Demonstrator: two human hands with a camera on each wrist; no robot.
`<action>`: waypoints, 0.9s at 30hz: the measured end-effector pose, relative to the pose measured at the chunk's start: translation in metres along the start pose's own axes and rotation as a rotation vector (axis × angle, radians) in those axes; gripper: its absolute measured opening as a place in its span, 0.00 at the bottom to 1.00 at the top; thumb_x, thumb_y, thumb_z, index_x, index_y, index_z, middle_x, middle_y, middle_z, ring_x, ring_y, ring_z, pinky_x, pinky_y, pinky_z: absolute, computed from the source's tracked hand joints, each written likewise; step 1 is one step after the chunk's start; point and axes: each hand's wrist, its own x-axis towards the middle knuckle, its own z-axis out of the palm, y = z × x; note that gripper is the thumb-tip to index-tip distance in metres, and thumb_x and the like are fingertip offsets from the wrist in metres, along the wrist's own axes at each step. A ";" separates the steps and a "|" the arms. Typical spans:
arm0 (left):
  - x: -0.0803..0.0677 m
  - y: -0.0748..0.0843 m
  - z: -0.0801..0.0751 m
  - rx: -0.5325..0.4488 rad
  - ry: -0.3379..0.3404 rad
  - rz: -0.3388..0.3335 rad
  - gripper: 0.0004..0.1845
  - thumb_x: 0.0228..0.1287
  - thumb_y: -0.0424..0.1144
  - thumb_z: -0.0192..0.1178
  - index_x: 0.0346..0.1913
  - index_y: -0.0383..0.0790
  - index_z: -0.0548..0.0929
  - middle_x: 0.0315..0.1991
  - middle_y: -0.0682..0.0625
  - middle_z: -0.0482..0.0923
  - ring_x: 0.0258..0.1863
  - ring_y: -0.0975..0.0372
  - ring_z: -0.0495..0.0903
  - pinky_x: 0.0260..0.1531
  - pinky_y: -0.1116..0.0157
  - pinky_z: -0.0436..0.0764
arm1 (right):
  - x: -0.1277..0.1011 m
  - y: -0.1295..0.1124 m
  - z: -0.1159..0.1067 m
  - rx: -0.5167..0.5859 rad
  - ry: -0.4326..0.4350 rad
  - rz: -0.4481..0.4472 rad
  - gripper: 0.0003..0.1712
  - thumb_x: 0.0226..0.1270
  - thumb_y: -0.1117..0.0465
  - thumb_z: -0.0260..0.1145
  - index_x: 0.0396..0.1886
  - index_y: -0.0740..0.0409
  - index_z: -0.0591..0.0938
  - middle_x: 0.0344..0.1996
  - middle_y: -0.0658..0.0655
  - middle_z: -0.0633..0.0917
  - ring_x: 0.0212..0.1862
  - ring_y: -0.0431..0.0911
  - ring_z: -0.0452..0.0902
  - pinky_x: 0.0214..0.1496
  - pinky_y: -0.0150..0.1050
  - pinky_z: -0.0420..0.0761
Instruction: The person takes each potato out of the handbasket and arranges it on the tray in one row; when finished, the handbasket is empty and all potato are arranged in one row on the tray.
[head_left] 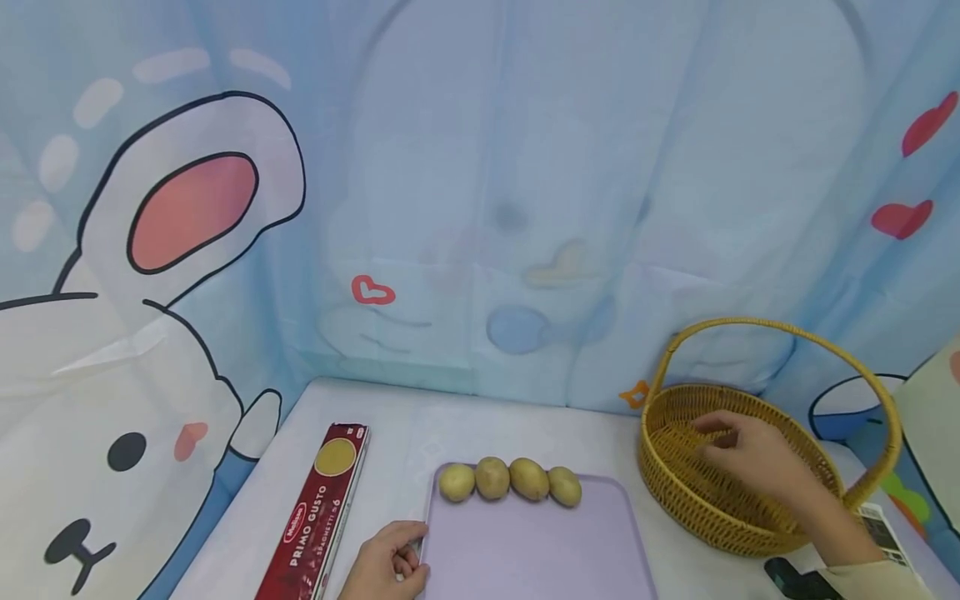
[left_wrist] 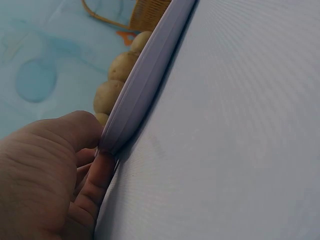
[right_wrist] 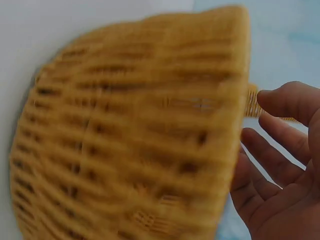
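Observation:
A lavender tray (head_left: 540,550) lies on the white table, with several potatoes (head_left: 510,481) in a row along its far edge. My left hand (head_left: 405,560) pinches the tray's left rim near the front corner. In the left wrist view the left hand (left_wrist: 95,145) has its thumb on top of the rim (left_wrist: 145,80) and fingers underneath, with the potatoes (left_wrist: 120,67) beyond. My right hand (head_left: 738,454) hovers inside the wicker basket (head_left: 675,492) at the right. It holds nothing; in the right wrist view the right hand (right_wrist: 280,165) has relaxed fingers beside the basket's weave (right_wrist: 125,140).
A red spaghetti box (head_left: 318,521) lies left of the tray. The basket's tall hoop handle (head_left: 862,367) arches over my right hand. A dark object (head_left: 795,579) and a printed pack (head_left: 881,533) sit at the table's right front. A cartoon curtain (head_left: 480,208) closes the back.

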 end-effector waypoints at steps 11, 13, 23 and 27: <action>0.003 0.000 -0.002 -0.011 -0.015 -0.025 0.24 0.55 0.30 0.68 0.55 0.27 0.79 0.46 0.44 0.77 0.27 0.69 0.76 0.28 0.71 0.80 | 0.006 0.043 -0.015 -0.133 0.040 0.073 0.36 0.59 0.47 0.71 0.56 0.72 0.76 0.50 0.75 0.78 0.44 0.66 0.79 0.35 0.54 0.80; 0.003 0.000 -0.002 -0.012 -0.016 -0.020 0.24 0.55 0.29 0.68 0.55 0.27 0.79 0.47 0.44 0.77 0.28 0.69 0.76 0.28 0.71 0.80 | 0.006 0.050 -0.016 -0.172 0.061 0.102 0.36 0.58 0.47 0.72 0.55 0.72 0.77 0.49 0.76 0.78 0.43 0.67 0.78 0.34 0.55 0.79; 0.002 0.003 -0.004 -0.003 -0.004 -0.023 0.23 0.55 0.29 0.67 0.55 0.26 0.79 0.47 0.43 0.77 0.28 0.69 0.76 0.28 0.71 0.80 | 0.006 0.062 -0.024 -0.233 0.042 0.316 0.40 0.54 0.49 0.72 0.54 0.77 0.73 0.43 0.76 0.78 0.40 0.68 0.74 0.33 0.57 0.75; 0.002 0.002 -0.004 -0.006 -0.012 -0.024 0.23 0.55 0.29 0.67 0.55 0.26 0.79 0.48 0.43 0.77 0.28 0.69 0.76 0.28 0.71 0.81 | 0.006 0.062 -0.023 -0.240 0.009 0.396 0.41 0.53 0.50 0.72 0.54 0.80 0.72 0.39 0.75 0.78 0.37 0.65 0.76 0.31 0.54 0.76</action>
